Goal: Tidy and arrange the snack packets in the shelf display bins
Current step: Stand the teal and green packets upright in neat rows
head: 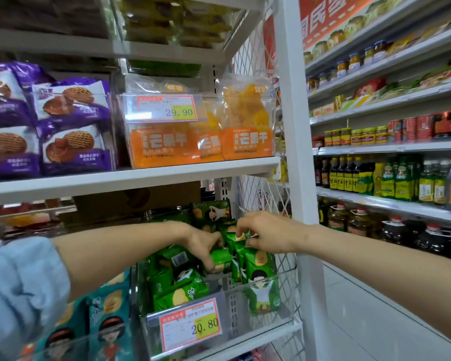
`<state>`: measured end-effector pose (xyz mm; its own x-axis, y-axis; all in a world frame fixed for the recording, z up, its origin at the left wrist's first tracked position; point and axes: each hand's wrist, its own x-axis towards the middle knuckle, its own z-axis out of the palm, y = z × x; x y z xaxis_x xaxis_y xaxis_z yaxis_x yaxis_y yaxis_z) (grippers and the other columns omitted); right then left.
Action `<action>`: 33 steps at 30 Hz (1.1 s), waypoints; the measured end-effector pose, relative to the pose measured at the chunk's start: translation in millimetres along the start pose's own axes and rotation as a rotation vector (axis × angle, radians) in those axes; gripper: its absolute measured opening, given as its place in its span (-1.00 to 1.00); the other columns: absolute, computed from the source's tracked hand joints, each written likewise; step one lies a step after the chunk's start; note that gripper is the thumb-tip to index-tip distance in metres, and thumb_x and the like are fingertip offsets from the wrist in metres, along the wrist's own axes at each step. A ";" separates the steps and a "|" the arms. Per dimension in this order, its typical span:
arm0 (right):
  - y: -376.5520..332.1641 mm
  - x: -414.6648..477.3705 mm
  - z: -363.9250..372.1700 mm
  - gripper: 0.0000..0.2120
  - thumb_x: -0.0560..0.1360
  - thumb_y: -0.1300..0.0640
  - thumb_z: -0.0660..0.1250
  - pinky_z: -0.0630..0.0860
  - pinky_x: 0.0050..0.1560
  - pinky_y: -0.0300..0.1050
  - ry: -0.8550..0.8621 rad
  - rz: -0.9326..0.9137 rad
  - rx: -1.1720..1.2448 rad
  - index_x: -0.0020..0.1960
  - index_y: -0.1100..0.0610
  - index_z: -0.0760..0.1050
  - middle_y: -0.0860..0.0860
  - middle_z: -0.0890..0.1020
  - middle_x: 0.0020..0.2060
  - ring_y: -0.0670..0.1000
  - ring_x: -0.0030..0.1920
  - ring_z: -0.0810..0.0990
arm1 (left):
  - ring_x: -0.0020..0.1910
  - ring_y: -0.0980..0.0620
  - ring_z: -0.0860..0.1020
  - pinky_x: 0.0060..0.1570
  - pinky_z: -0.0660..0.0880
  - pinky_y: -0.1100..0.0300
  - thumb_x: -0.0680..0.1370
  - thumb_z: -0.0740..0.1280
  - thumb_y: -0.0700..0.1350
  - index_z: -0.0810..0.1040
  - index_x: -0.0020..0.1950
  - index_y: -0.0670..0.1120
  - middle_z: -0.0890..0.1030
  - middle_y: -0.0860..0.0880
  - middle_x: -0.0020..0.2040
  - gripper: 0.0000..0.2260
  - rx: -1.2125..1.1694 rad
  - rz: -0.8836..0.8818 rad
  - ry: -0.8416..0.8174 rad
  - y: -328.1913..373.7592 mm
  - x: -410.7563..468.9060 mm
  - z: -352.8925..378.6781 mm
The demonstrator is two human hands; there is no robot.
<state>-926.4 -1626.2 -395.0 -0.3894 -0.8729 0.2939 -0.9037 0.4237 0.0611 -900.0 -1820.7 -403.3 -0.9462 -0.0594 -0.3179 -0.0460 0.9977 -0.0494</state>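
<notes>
Two forearms enter from the near edge, the left one wearing a pale blue pushed-up sleeve [18, 287]. Next: a clear plastic display bin [268, 325] on the lower shelf, carrying a red-and-yellow price label marked 20.80 [190, 325]. Contents, left portion: loose green snack packets [177, 281] lying heaped at mixed angles, one showing its barcode. Contents, right portion: a row of upright green snack packets [261, 282], faces forward, the front one touching the bin's front wall. Left hand [206, 246]: grip closed round one small green packet [220, 259] at mid-bin. Right hand [268, 234]: grip pinching the tops of the upright row, apparently steadying it. Status, as judged: roughly half done, with the right row set, the left heap to be stood up, and the held packet likely next in line. Clearances: bare bin floor shows between heap and row, which offers slotting room. A bin of teal snack packets [107, 316] bounds the left, and a white wire mesh side panel [284, 267] stands just beside the row on the right. The white shelf board [141, 178] overhead sits low, so lifts look limited. Above it: orange dried-fruit bags in a clear bin [248, 142] and purple biscuit packets [73, 149]. Farthest: aisle shelves of bottles and jars [391, 178].
</notes>
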 end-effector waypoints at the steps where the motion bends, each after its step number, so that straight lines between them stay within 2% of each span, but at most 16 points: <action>1: 0.2 0.1 0.4 -0.76 0.53 0.14 0.27 0.43 0.08 -0.06 0.007 0.000 0.001 0.20 0.07 0.45 0.06 0.48 0.14 0.06 0.13 0.47 | 0.22 -0.03 0.39 0.22 0.36 0.16 0.48 0.41 -0.05 0.16 0.44 -0.13 0.37 -0.10 0.30 -0.36 -0.035 0.017 0.005 -3.5 -2.2 -4.9; 4: 0.6 -0.1 1.8 -0.76 0.53 0.14 0.28 0.44 0.06 -0.07 0.016 -0.001 0.009 0.20 0.07 0.46 0.05 0.48 0.14 0.05 0.12 0.48 | 0.24 -0.03 0.40 0.28 0.38 0.10 0.48 0.40 -0.04 0.31 0.37 -0.08 0.39 -0.07 0.30 -0.49 -0.080 0.039 0.056 -15.4 -3.3 -12.2; 6: 0.6 0.2 2.4 -0.76 0.53 0.14 0.28 0.45 0.09 -0.05 0.016 -0.001 0.012 0.20 0.06 0.46 0.04 0.48 0.15 0.05 0.11 0.48 | 0.25 -0.03 0.41 0.23 0.39 0.16 0.50 0.37 -0.08 0.34 0.35 -0.09 0.40 -0.09 0.31 -0.55 -0.113 0.048 0.099 -21.7 -2.0 -13.9; 9: 1.2 0.5 3.1 -0.76 0.53 0.14 0.28 0.45 0.09 -0.06 0.018 0.003 0.016 0.19 0.05 0.47 0.03 0.49 0.16 0.04 0.12 0.49 | 0.24 -0.03 0.42 0.15 0.39 0.19 0.53 0.34 -0.08 0.35 0.36 -0.09 0.42 -0.09 0.33 -0.58 -0.097 0.062 0.219 -29.3 -0.5 -15.7; 12: 1.2 1.2 3.1 -0.77 0.53 0.15 0.28 0.45 0.11 -0.06 0.025 0.014 0.026 0.19 0.05 0.47 0.03 0.49 0.17 0.03 0.12 0.49 | 0.27 -0.08 0.42 0.23 0.40 0.07 0.54 0.33 -0.06 0.27 0.44 -0.09 0.40 -0.10 0.35 -0.50 -0.029 0.051 0.355 -35.1 1.2 -12.7; 14: 1.0 2.6 3.2 -0.77 0.53 0.15 0.28 0.46 0.11 -0.05 0.027 0.022 0.031 0.18 0.05 0.47 0.04 0.49 0.17 0.03 0.11 0.50 | 0.21 -0.08 0.46 0.20 0.43 0.03 0.56 0.30 -0.03 0.31 0.41 -0.07 0.43 -0.13 0.31 -0.56 0.055 0.040 0.399 -37.6 3.2 -9.0; 15: 0.7 3.5 3.4 -0.77 0.53 0.15 0.28 0.46 0.10 -0.06 0.024 0.024 0.029 0.18 0.05 0.47 0.03 0.49 0.17 0.03 0.11 0.50 | 0.20 -0.08 0.46 0.19 0.43 0.03 0.55 0.30 0.02 0.31 0.39 -0.06 0.43 -0.13 0.30 -0.56 0.078 0.036 0.398 -38.3 4.4 -7.2; 17: 0.1 5.0 4.6 -0.77 0.52 0.16 0.28 0.45 0.07 -0.07 0.018 0.027 0.019 0.18 0.05 0.47 0.03 0.49 0.16 0.04 0.11 0.50 | 0.26 -0.08 0.42 0.25 0.40 0.05 0.50 0.34 0.10 0.27 0.43 -0.06 0.38 -0.11 0.36 -0.43 0.047 0.037 0.347 -37.2 5.3 -4.1; 20: -0.6 6.1 7.1 -0.76 0.52 0.16 0.28 0.46 0.09 -0.05 0.017 0.035 0.012 0.18 0.05 0.47 0.02 0.49 0.16 0.03 0.11 0.49 | 0.31 -0.08 0.39 0.28 0.37 0.10 0.45 0.41 0.08 0.16 0.48 -0.07 0.34 -0.11 0.41 -0.29 0.068 0.033 0.275 -31.8 11.6 -0.2; 22: -0.4 6.2 8.4 -0.77 0.53 0.16 0.27 0.45 0.10 -0.05 0.027 0.039 0.014 0.18 0.04 0.48 0.02 0.49 0.15 0.02 0.11 0.49 | 0.25 -0.08 0.43 0.21 0.41 0.12 0.49 0.38 0.03 0.14 0.49 -0.08 0.37 -0.13 0.38 -0.33 0.125 0.008 0.272 -27.9 17.5 0.3; 24: -0.1 6.3 9.1 -0.77 0.53 0.15 0.27 0.45 0.10 -0.05 0.034 0.036 0.004 0.18 0.03 0.48 0.01 0.49 0.13 0.03 0.11 0.49 | 0.19 -0.07 0.47 0.13 0.44 0.15 0.50 0.36 0.02 0.23 0.44 -0.08 0.42 -0.12 0.32 -0.42 0.149 -0.011 0.307 -26.0 20.0 -0.4; 26: 0.6 6.9 9.6 -0.78 0.53 0.15 0.27 0.45 0.09 -0.06 0.038 0.034 0.001 0.17 0.03 0.48 0.01 0.49 0.11 0.02 0.11 0.49 | 0.14 -0.06 0.49 0.10 0.47 0.14 0.50 0.38 0.01 0.30 0.38 -0.08 0.47 -0.10 0.27 -0.49 0.201 0.010 0.405 -24.3 16.3 -1.0; 29: 1.4 7.9 9.6 -0.79 0.53 0.15 0.27 0.45 0.09 -0.07 0.036 0.039 0.018 0.16 0.02 0.48 0.00 0.49 0.12 0.01 0.09 0.50 | 0.11 -0.07 0.52 0.04 0.50 0.13 0.52 0.34 -0.04 0.28 0.41 -0.04 0.48 -0.06 0.25 -0.51 0.266 0.082 0.563 -25.2 9.9 -4.1; 33: 1.0 7.1 10.0 -0.80 0.53 0.16 0.27 0.45 0.10 -0.08 0.032 0.032 0.030 0.14 0.02 0.49 -0.01 0.50 0.14 -0.02 0.08 0.50 | 0.03 -0.09 0.54 -0.06 0.49 0.11 0.56 0.28 -0.01 0.38 0.30 -0.04 0.55 -0.08 0.14 -0.67 0.371 0.079 0.495 -31.2 11.4 -5.4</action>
<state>-931.9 -1634.4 -402.4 -0.4131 -0.8506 0.3252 -0.8959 0.4437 0.0227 -911.0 -1852.3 -400.3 -0.9825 0.1249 0.1381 0.0606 0.9157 -0.3974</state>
